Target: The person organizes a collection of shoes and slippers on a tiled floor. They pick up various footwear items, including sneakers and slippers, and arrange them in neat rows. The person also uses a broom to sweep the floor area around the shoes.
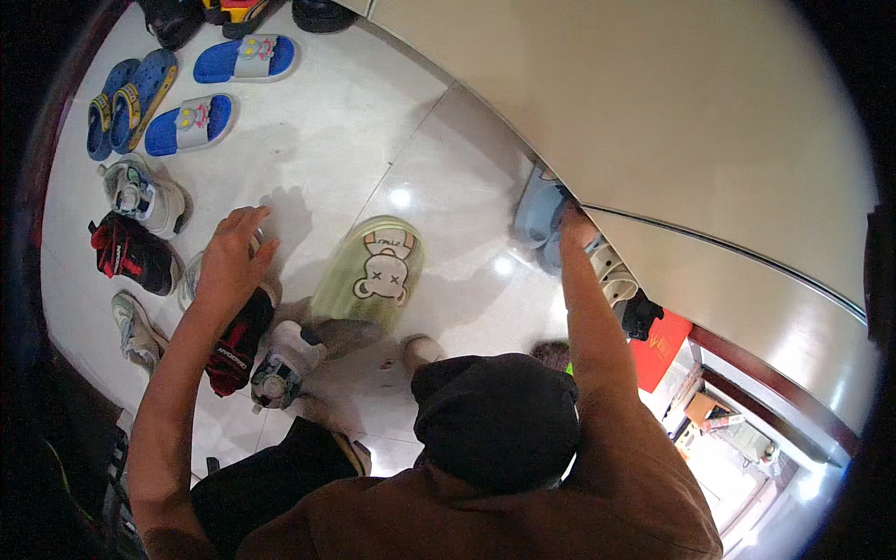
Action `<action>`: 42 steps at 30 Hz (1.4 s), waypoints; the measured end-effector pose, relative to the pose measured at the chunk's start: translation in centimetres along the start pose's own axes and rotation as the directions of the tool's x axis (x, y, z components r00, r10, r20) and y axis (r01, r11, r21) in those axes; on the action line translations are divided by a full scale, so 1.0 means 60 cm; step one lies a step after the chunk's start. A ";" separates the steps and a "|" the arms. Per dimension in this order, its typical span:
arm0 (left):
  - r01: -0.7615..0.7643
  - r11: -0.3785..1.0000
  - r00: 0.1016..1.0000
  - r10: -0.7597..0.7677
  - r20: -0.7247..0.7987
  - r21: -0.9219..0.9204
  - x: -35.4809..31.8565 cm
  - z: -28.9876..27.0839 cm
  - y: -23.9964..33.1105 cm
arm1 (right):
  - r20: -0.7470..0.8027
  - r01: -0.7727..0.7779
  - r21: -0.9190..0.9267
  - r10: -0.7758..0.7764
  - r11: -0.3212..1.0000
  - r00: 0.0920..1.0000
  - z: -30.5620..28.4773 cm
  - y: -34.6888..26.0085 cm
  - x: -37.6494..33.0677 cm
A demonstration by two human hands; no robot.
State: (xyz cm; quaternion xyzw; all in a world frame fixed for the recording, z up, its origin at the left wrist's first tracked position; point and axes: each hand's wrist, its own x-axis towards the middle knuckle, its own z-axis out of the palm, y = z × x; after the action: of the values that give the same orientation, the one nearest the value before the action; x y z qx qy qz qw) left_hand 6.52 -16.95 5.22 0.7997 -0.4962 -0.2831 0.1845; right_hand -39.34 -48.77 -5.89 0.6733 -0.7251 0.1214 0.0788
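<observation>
My left hand (233, 254) is held over the floor with its fingers stretched and thumb apart, nothing in its grip. Beneath it, partly covered, is a pale shoe (190, 282); a black and red shoe (235, 350) lies just below. My right hand (575, 224) reaches out to a pair of grey-blue slippers (534, 215) at the cabinet's lower edge. Its fingers close on one of them, though the fingertips are partly hidden. Between my hands a pale green slipper (341, 280) with a bear picture lies on the tiles.
A beige cabinet (681, 103) overhangs the right side. Beige clogs (612, 277) and a red box (665, 347) are by its edge. At left stand blue slides (191, 123), dark blue clogs (140, 98), a white sneaker (145, 194) and another black and red shoe (131, 252).
</observation>
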 end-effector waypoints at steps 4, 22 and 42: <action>-0.008 1.000 0.999 0.008 0.044 0.000 0.007 0.006 0.001 | 0.167 -0.227 0.133 0.204 0.965 0.965 -0.034 -0.065 -0.057; -0.052 0.998 0.999 0.052 0.007 0.029 0.022 0.018 -0.011 | 0.148 -0.341 0.105 0.324 0.934 0.934 -0.097 0.241 -0.056; 0.018 1.000 0.995 -0.017 -0.097 0.009 -0.010 -0.030 0.006 | 0.143 0.788 0.170 -0.806 0.592 0.574 -0.203 -0.200 -0.130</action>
State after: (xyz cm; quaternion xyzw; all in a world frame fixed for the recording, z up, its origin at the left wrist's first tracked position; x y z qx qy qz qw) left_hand 7.19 -16.55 6.99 0.8178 -0.4808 -0.2432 0.2021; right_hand -27.37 -38.61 4.45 0.9386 -0.3426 0.0344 0.0203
